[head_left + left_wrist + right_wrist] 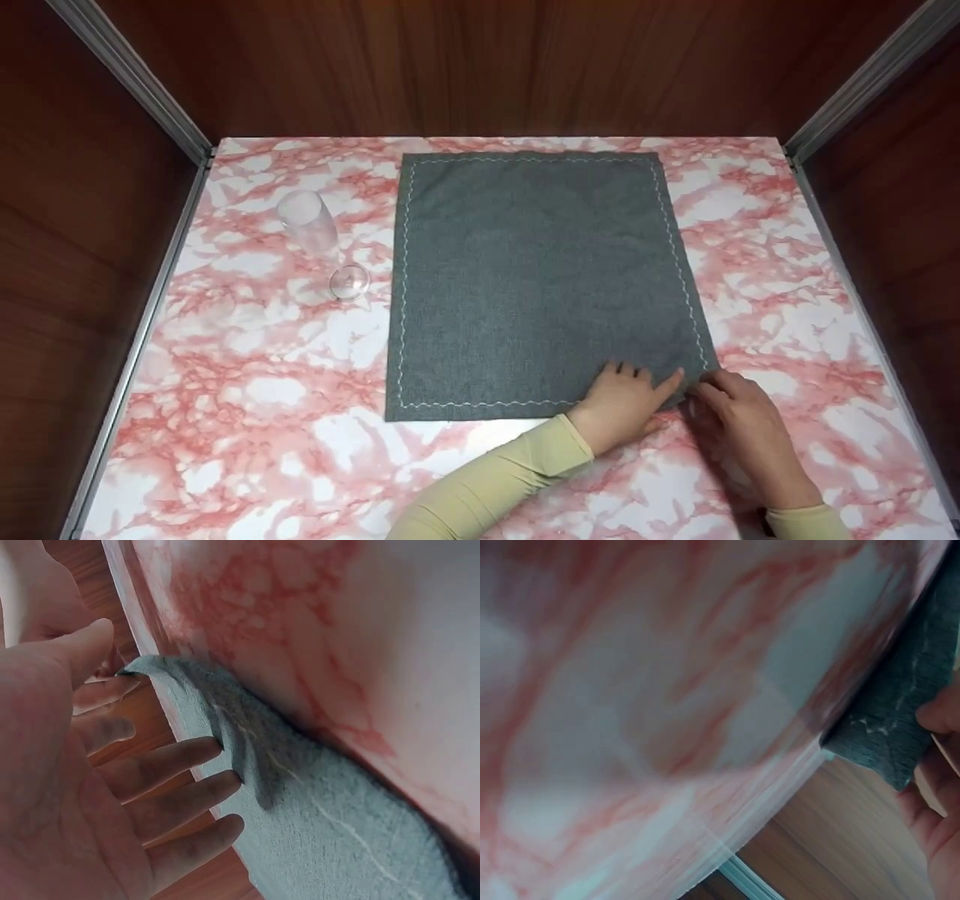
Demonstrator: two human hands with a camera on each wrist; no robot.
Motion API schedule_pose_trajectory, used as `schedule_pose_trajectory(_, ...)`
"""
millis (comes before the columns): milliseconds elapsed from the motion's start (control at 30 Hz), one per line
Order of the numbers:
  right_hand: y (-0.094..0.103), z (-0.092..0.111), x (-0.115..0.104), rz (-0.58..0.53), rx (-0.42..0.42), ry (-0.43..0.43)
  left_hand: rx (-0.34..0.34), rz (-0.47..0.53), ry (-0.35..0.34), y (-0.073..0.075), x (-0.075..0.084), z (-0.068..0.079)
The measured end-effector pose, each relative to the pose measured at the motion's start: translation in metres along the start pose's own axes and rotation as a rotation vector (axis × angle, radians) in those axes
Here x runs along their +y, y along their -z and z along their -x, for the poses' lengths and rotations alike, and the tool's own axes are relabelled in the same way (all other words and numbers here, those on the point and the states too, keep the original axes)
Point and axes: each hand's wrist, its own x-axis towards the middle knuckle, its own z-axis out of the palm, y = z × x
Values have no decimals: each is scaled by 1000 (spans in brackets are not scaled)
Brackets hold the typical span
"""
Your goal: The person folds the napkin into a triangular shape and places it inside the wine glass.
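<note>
- Head view: grey cloth (525,277), near-square, no marked long axis; spread on the counter (247,450), extending forward and leftward from both hands.
- Right hand (746,427): nearer the near right corner, pinched between thumb and fingers.
- Left hand (621,405): just beside, fingers straight, spread, touching cloth near that corner; nothing gripped.

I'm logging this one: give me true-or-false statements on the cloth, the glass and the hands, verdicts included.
1. The right hand pinches a corner of the gray cloth. True.
2. The glass stands on the cloth. False: it is on the tabletop, left of the cloth.
3. The left hand is beside the right hand. True.
4. The cloth's border stitching is black. False: it is whitish.
</note>
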Motion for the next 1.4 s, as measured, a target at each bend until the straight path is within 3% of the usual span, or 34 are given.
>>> schedule_pose_trajectory(133,1,-1,-1,-4,40,11,34,24,4,1,1,-1)
schedule_pose_trajectory(233,1,-1,-1,-36,88,23,53,95,8,1,0,-3)
schedule_pose_trajectory(333,1,-3,-1,-96,141,13,65,264,19,1,-2,-7)
schedule_pose_trajectory(567,4,-9,1,-205,164,-48,114,775,46,-1,-9,-13)
schedule_pose_trajectory(700,5,-13,-1,-227,235,-32,147,926,80,-3,-11,-18)
schedule_pose_trajectory(933,9,-20,1,-327,242,-27,166,1101,166,-8,-11,-23)
schedule_pose_trajectory(1200,17,-34,8,-508,182,-17,237,1248,243,-12,-12,-26)
schedule_pose_trajectory(1400,23,-45,24,-592,114,-29,210,1361,309,-11,-16,-26)
